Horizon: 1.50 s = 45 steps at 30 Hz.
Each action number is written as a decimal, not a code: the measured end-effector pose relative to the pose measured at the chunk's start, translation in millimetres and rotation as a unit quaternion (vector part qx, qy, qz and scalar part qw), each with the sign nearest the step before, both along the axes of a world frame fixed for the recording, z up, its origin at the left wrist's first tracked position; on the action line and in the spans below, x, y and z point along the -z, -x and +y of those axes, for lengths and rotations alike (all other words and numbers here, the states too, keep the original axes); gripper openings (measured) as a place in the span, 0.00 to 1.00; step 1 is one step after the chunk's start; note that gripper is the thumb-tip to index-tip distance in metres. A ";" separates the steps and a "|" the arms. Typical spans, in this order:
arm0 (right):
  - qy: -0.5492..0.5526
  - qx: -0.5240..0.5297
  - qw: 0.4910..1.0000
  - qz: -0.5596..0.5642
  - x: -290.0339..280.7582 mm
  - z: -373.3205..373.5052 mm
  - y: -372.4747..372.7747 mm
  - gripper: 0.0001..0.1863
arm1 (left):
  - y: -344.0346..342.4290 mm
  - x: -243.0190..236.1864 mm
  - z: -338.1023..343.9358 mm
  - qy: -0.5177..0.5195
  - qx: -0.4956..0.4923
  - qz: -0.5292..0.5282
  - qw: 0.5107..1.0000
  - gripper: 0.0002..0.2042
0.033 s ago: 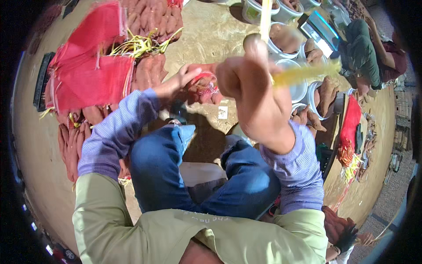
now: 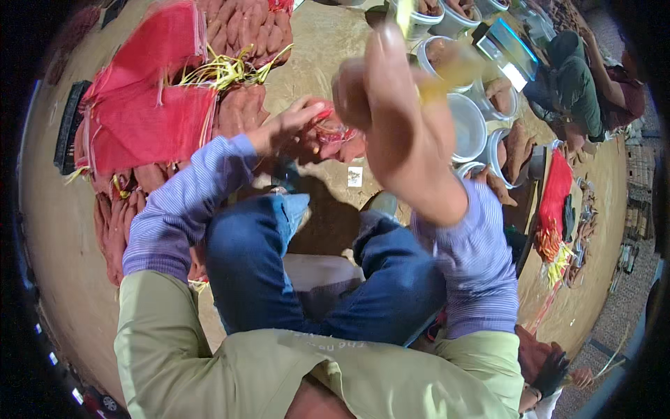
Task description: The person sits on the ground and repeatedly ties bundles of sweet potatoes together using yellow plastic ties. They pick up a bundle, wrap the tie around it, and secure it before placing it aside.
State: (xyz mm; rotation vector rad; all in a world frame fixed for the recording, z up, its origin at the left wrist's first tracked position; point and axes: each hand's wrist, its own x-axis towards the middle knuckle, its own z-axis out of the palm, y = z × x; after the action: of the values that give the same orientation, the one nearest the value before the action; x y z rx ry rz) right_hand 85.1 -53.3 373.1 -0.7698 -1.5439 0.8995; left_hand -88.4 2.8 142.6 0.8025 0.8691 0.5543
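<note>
My left hand (image 2: pixel 296 119) is closed on the gathered top of a red mesh bag (image 2: pixel 326 126) of sweet potatoes, in front of my knees. Raised close to the camera, my right hand (image 2: pixel 408 126) is closed around a yellow strip (image 2: pixel 403 15). Motion smears that hand and the strip, one part of which sticks up past the fingers while another shows as a pale blur on the right. Whether the strip runs round the bag's neck is hidden behind my right hand.
Flat red mesh bags (image 2: pixel 150 129) and a bundle of yellow strips (image 2: pixel 227 73) lie on filled sweet potato bags (image 2: pixel 241 112) at left. White buckets (image 2: pixel 466 129), some holding sweet potatoes, and a scale (image 2: pixel 506 52) stand at right. Another person (image 2: pixel 576 84) sits beyond; a black-gloved hand (image 2: pixel 551 373) shows lower right.
My right hand has shifted slightly left and up, with the yellow strip swinging along. My left hand has moved a little, still on the mesh bag.
</note>
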 end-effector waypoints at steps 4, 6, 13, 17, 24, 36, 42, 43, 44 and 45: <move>0.310 0.094 0.933 0.157 -41.9 2.0 10.5 0.30 | -15.8 -52.4 -20.1 -0.244 0.193 0.030 0.950 0.18; 0.228 0.010 0.940 0.255 -30.6 -16.7 13.2 0.26 | -18.5 -61.3 -49.6 -0.366 0.252 0.022 0.896 0.18; 0.218 -0.014 0.944 0.248 -61.7 -112.6 51.2 0.30 | -6.7 -38.8 -147.9 -0.682 0.041 0.271 0.678 0.31; 0.083 -0.023 0.985 0.148 -19.0 -194.4 104.1 0.09 | -17.5 -46.4 -200.3 -0.520 -0.027 0.291 0.803 0.34; -0.042 -0.204 0.978 0.026 -14.4 -253.3 141.8 0.06 | -0.3 -53.0 -262.8 -0.503 -0.002 0.351 0.790 0.30; 0.274 0.038 0.885 0.374 -27.6 -157.8 16.7 0.30 | 1.4 -66.4 -252.8 -0.424 0.029 0.223 0.877 0.14; 0.177 0.146 0.880 0.415 11.0 -146.5 -42.2 0.17 | -10.3 -95.9 -256.6 -0.422 -0.058 0.213 0.879 0.02; 0.183 0.138 0.862 0.452 33.2 -154.7 -57.7 0.21 | -6.6 -97.4 -254.4 -0.395 -0.021 0.229 0.890 0.04; 0.241 0.206 0.846 0.429 45.8 -164.8 -56.2 0.26 | -0.7 -97.6 -253.6 -0.343 -0.019 0.226 0.912 0.05; 0.273 0.237 0.844 0.396 61.3 -176.4 -55.6 0.31 | -0.6 -99.1 -251.9 -0.291 -0.016 0.212 0.933 0.06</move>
State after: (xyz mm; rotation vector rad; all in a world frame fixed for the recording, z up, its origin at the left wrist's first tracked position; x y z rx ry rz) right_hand 140.8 -229.7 311.8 -0.9526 -0.3268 1.0943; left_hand -87.8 -249.1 241.7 1.4898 1.1318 0.6936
